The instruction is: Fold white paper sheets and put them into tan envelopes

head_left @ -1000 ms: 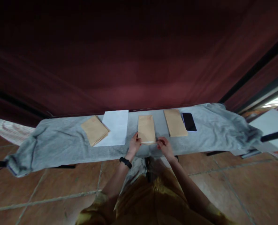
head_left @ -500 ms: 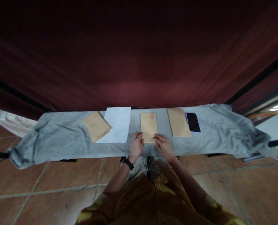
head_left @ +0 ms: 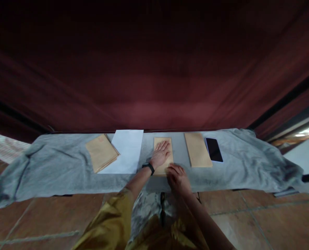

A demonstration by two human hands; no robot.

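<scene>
Nearest, the right hand (head_left: 178, 177) sits at the middle envelope's close right corner, its fingers loosely curled against the edge; the palm side is hidden, so one cannot tell whether they pinch any paper. The left hand (head_left: 161, 155), with a dark wristband (head_left: 149, 167) behind it, lies on the face of the middle envelope (head_left: 161, 169), fingers extended, slightly spread and gripping nothing. That envelope rests flat on the cloth-covered desk (head_left: 65, 159), its short edge toward the person.

The step in hand looks like smoothing the paper flat. It would go best with even pressure from a flat left palm, while the right hand steadies the corner lightly, without dragging or creasing it.

Just left of the middle envelope is white paper (head_left: 127, 149), partly overlapped by a fanned stack of brown envelopes (head_left: 100, 152). To its right lies a neater brown pile (head_left: 198, 150), with a phone (head_left: 213, 150) beyond. Dark red fabric (head_left: 154, 107) hangs behind it all.

Half a second earlier, both hands were at the envelope's near end; since then the left has slid up its face, while the right has stayed near its corner. The neighbouring things keep their places around it.
</scene>
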